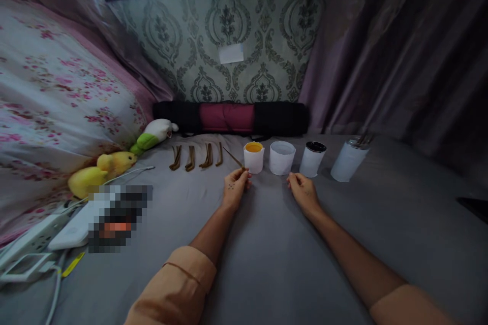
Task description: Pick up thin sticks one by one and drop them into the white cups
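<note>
My left hand (235,187) is closed in a pinch on a thin brown strip (233,156), which points up and to the left. Just beyond that hand stands a white-wrapped cup with a yellow inside (253,161). My right hand (303,192) is closed near the sheet, its fingers curled; whatever they may hold is hidden. Beyond it are a wider white cup (282,162) and a white-wrapped cup with a dark top (313,162). Farther right, a taller white-wrapped can (347,163) holds several thin sticks. Left of the cups lie bent brown strips (190,158) in small groups.
A grey sheet (263,264) covers the surface. Plush toys (114,163), a power strip (36,236), a white box-like device (74,226) and cables lie at left. A black and maroon roll (229,118) lies along the patterned wall. A dark flat object (475,208) is at the right edge.
</note>
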Demonstrator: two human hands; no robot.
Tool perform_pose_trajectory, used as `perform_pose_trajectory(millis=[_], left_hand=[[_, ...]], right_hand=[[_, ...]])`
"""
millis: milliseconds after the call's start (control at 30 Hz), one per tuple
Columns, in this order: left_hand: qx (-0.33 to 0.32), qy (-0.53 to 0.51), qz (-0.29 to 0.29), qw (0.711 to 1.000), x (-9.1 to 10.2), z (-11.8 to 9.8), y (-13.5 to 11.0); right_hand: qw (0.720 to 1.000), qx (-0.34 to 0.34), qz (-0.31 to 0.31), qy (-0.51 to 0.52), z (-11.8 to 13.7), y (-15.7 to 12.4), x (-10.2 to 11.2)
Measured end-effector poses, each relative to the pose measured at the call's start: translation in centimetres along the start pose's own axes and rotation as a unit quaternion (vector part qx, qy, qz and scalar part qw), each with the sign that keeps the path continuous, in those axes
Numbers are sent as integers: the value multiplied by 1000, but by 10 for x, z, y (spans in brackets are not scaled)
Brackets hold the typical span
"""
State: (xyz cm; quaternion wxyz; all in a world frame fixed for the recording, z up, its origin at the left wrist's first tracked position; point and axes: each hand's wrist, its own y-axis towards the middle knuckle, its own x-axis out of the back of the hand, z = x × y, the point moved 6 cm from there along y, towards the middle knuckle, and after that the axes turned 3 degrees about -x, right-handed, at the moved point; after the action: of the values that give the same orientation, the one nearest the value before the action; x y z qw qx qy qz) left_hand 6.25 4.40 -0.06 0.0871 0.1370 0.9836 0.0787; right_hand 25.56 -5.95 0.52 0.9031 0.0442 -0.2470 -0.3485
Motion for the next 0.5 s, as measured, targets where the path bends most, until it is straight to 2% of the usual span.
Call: perform_pose_trajectory(millis=[300,500], left_hand=[[-65,84,-19,994,0,-16,-6],[-150,170,-19,974,-2,-23,-10]], right_hand=[[1000,-10,17,22,-1,1,-1],[999,-5,24,31,0,1,-1]])
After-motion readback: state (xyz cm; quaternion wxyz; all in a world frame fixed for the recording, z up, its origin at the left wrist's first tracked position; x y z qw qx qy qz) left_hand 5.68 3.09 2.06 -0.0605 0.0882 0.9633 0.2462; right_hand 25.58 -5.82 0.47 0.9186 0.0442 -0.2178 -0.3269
